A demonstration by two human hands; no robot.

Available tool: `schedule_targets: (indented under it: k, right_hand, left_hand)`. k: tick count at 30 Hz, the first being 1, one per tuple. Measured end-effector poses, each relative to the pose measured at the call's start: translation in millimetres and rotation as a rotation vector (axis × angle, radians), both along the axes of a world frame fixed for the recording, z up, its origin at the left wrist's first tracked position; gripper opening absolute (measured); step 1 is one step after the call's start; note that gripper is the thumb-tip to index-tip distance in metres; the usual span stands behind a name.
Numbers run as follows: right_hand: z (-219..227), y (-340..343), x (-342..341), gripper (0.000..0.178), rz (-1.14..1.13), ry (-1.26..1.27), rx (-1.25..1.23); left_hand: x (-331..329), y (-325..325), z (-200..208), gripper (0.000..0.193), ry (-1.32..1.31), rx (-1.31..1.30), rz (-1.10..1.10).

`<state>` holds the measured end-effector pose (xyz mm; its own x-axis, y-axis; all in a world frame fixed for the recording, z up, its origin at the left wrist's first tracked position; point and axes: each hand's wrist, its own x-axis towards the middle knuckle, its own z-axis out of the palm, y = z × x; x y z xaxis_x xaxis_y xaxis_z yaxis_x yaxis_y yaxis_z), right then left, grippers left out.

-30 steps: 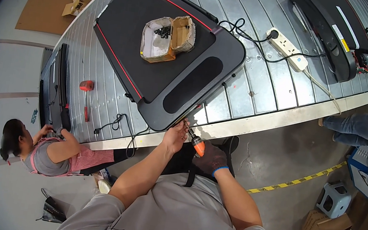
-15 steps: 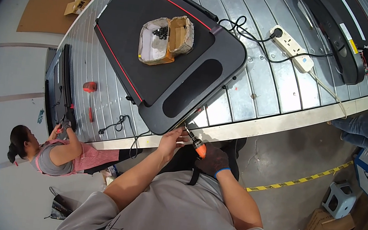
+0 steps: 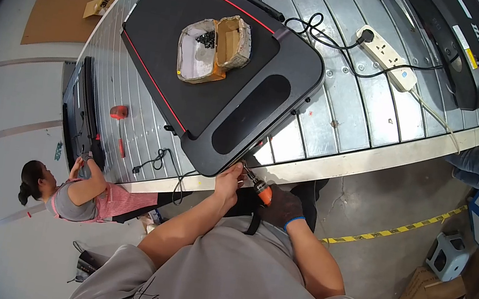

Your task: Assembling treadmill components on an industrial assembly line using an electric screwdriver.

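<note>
Left hand (image 3: pixel 227 183), bare: fingers bent and drawn together at the near end edge of a flat treadmill (image 3: pixel 213 97), right beside the bit; whether a fastener sits between them cannot be told. Right hand (image 3: pixel 283 208), gloved: fingers wrapped around the orange body of an electric screwdriver (image 3: pixel 264 194), its bit angled up toward the left fingertips and that edge. The treadmill lies on the slatted metal counter (image 3: pixel 342 161) directly ahead of the fingers, its end near them; belt, red-lined side rails and end hood appear in place. Judgement: main assembly looks largely done, edge fastening under way rather than finished; how many fasteners are in, and whether this one is seated, is not visible. Farther ahead of the fingers, on the belt, a two-part cardboard box (image 3: pixel 233 63) holds small black hardware (image 3: pixel 206 40), probably screws, so stock is available. Well to the right of the fingers, a second unit (image 3: pixel 455 51) has red wiring exposed at its near end, and reads as less complete.
</note>
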<state>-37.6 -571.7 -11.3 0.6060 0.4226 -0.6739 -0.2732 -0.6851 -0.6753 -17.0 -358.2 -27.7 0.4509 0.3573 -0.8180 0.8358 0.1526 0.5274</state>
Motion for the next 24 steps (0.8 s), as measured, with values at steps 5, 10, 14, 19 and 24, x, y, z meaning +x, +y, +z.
schedule_targets:
  k: [5, 10, 14, 19, 24]
  right_hand:
    - [6.5, 4.5, 2.2, 0.065, 0.023, 0.017, 0.019]
    - [11.7, 6.0, -8.8, 0.066, 0.000, 0.047, 0.013]
    - [27.5, 8.7, -8.2, 0.063, 0.015, 0.059, 0.014]
    - [20.1, 0.0, -28.2, 0.057, -0.083, 0.020, -0.002]
    - [20.9, -11.4, -16.4, 0.054, -0.039, 0.040, -0.047]
  left_hand:
    - [-1.9, 4.8, 17.0, 0.026, -0.033, -0.056, -0.002]
    - [18.2, 32.7, 83.8, 0.029, -0.480, 0.562, -0.795]
    - [78.0, 25.5, 68.5, 0.053, -0.972, 1.138, -1.154]
    - [60.4, 17.4, 61.1, 0.063, -0.910, 1.169, -1.314]
    - [67.7, 3.0, 57.4, 0.065, -0.906, 1.112, -1.314]
